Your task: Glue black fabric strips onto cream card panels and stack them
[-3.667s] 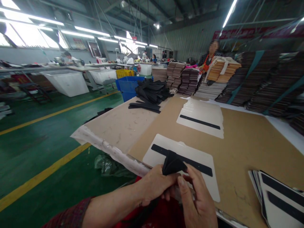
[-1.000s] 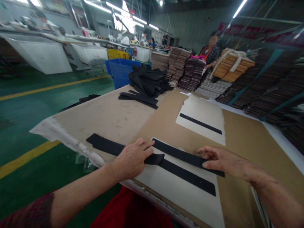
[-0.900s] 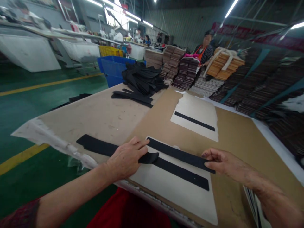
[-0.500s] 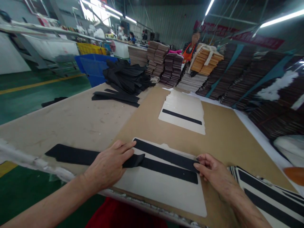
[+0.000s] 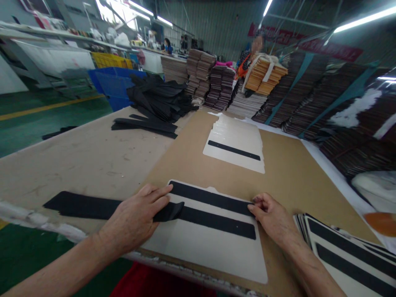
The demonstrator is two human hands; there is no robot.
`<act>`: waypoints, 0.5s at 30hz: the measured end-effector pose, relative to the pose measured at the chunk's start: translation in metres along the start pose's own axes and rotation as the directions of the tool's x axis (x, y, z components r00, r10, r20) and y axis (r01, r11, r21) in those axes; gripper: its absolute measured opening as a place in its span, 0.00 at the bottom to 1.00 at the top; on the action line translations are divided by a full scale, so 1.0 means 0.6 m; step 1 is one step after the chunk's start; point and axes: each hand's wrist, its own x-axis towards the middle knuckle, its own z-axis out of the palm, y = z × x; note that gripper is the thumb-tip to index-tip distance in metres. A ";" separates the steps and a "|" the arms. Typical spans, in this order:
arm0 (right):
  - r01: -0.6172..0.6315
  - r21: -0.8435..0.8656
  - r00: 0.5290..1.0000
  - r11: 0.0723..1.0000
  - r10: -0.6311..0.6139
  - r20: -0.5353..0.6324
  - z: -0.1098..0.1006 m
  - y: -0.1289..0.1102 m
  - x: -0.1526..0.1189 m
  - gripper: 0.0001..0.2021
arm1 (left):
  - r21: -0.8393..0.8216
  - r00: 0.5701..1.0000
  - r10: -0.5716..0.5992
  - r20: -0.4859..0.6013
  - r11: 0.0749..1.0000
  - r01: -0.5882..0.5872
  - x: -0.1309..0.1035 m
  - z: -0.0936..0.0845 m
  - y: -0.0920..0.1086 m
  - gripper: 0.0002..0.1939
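Note:
A pale panel (image 5: 213, 255) with rounded corners lies at the table's front edge, with two black strips across it. My right hand (image 5: 272, 216) pinches the right end of the upper black strip (image 5: 210, 199). At that strip's left end rest the fingertips of my left hand (image 5: 137, 218), which also grips a bundle of loose black strips (image 5: 85, 207) under its palm. The bundle's curled tip overlaps the left part of the lower black strip (image 5: 219, 223), which lies flat. Part of the panel's left side is hidden by my left hand.
Further back lies a set of overlapping pale panels (image 5: 236, 134), the front one bearing one black strip. Striped panels (image 5: 349, 255) are piled at right. A heap of black strips (image 5: 161, 99) sits by a blue bin (image 5: 116, 88). Tall stacks (image 5: 221, 84) and a person (image 5: 247, 57) are behind.
The right end of the upper strip has shifted up, away from the lower strip, so the two now run nearly parallel. Both hands keep their hold. The view has shifted slightly.

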 end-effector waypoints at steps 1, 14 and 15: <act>-0.005 -0.015 1.000 1.000 0.005 0.005 -0.001 -0.004 -0.001 0.12 | -0.001 1.000 0.002 0.001 1.000 -0.002 0.000 0.000 0.000 0.22; 0.144 -0.452 0.989 0.880 -0.144 0.034 -0.005 -0.037 -0.009 0.04 | -0.015 1.000 -0.009 0.030 1.000 0.009 -0.001 -0.002 0.000 0.22; 0.193 -0.481 0.980 0.855 -0.195 0.046 -0.004 -0.039 -0.011 0.05 | -0.013 0.999 -0.017 0.038 1.000 0.017 0.000 -0.005 0.001 0.21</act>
